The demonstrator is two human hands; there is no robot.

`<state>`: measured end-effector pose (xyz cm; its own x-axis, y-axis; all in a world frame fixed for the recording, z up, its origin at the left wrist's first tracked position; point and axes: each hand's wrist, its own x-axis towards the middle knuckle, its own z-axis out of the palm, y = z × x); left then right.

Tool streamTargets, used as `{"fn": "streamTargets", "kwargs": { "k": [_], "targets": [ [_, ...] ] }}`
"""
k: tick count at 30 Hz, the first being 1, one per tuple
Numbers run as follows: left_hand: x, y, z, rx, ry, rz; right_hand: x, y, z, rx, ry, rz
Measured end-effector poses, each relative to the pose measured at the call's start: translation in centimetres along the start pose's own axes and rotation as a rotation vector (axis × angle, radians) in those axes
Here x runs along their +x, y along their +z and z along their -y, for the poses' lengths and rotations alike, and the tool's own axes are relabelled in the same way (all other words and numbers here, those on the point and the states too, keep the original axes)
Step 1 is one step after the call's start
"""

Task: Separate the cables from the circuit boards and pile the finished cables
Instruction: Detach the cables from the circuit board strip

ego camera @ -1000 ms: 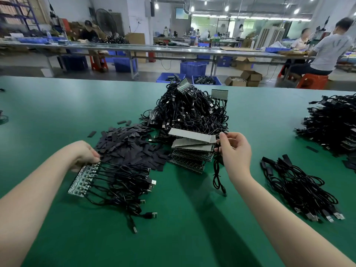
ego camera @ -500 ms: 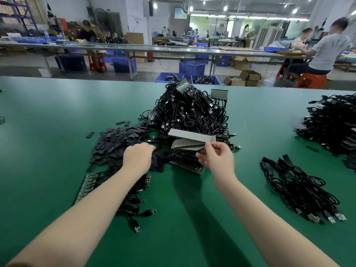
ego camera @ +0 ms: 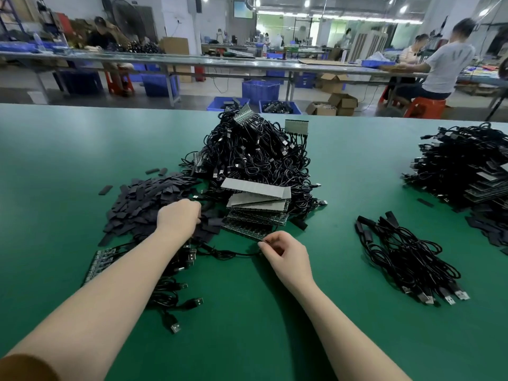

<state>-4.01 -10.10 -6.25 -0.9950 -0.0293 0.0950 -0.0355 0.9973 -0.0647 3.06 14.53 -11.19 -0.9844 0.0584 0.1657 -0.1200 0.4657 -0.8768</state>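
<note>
With the left hand (ego camera: 178, 218) moved up onto the black sleeves (ego camera: 148, 199), fingers hidden, a cable (ego camera: 228, 253) is being pinched by the right hand (ego camera: 283, 251) at frame centre, ready for piling.

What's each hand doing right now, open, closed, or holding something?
Left hand: fingers curled down into the black strips; grasp hidden, cannot tell.
Right hand: fingers pinch the end of a black cable.

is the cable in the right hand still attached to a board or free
Cannot tell. The right hand pinches one end of the cable; its other end runs under the left forearm.
</note>
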Motion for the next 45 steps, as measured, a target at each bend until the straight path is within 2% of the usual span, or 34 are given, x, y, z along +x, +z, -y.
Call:
{"fn": "streamTargets", "kwargs": {
  "k": [4,6,8,10,13,16,18,21,26,29,35,45],
  "targets": [
    [-1.8,-0.8,-1.0,-0.277,-0.005,-0.273,0.0,0.2,-0.2,-0.02,-0.018,0.013],
    [-3.2,-1.7,-2.9,-0.39,0.129,-0.392,0.0,0.2,-0.2,-0.06,-0.036,0.02],
    [-4.4,-2.5,-5.3,-0.412,0.322,-0.345,-0.1,0.3,-0.1,-0.082,-0.072,0.013],
    [-5.0,-2.6,-7.4,-0.397,0.41,-0.197,-0.2,0.1,0.2,-0.01,-0.103,-0.016],
    [-5.2,-1.5,-9.3,-0.457,0.342,-0.029,-0.5,-0.4,0.2,0.176,-0.069,-0.047],
    [-5.7,0.0,-10.6,-0.655,0.249,-0.012,-0.5,-0.7,0.0,0.259,0.017,-0.177],
    [-6.4,1.3,-11.0,-0.668,0.243,-0.003,-0.5,-0.7,-0.1,0.315,0.076,-0.307],
    [-7.4,3.3,-10.9,-0.488,0.343,-0.105,-0.4,-0.6,-0.3,0.364,0.127,-0.336],
    [-8.2,3.7,-10.5,-0.702,0.226,-0.222,-0.3,-0.9,-0.2,0.372,0.13,-0.283],
    [-8.5,3.6,-10.5,-0.787,0.185,-0.234,-0.5,-1.0,-0.2,0.362,0.11,-0.246],
    [-8.8,3.5,-10.7,-0.633,0.254,-0.281,-0.7,-0.8,-0.2,0.352,0.093,-0.172],
    [-9.0,3.2,-10.9,-0.664,0.248,-0.305,-0.7,-0.8,-0.5,0.361,0.094,-0.161]
  ]
}}
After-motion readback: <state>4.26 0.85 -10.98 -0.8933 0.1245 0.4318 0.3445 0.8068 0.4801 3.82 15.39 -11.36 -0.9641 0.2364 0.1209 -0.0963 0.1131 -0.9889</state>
